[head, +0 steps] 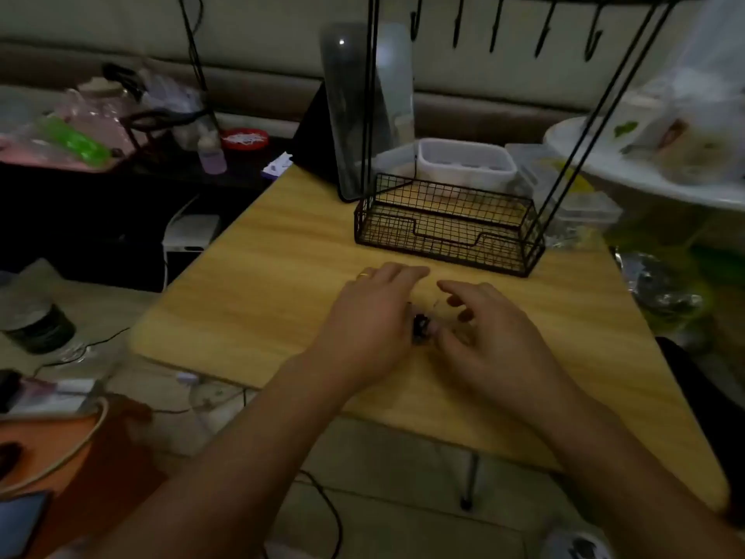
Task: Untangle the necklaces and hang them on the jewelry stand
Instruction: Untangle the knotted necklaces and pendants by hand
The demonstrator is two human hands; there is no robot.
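Observation:
A small dark tangle of necklaces lies on the wooden table, between my two hands. My left hand lies flat with straight fingers just left of the tangle, a ring on one finger; its thumb is hidden. My right hand has curled fingers, and its thumb and fingertips pinch at the tangle's right side. A thin pale chain shows faintly above the tangle. The black wire jewelry stand is behind my hands, with a mesh basket base and empty hooks along the top bar.
A dark tall cylinder and white plastic boxes stand behind the stand. Clutter fills a dark side table on the left. Bags and a plate crowd the right. Cables and a phone lie at the lower left.

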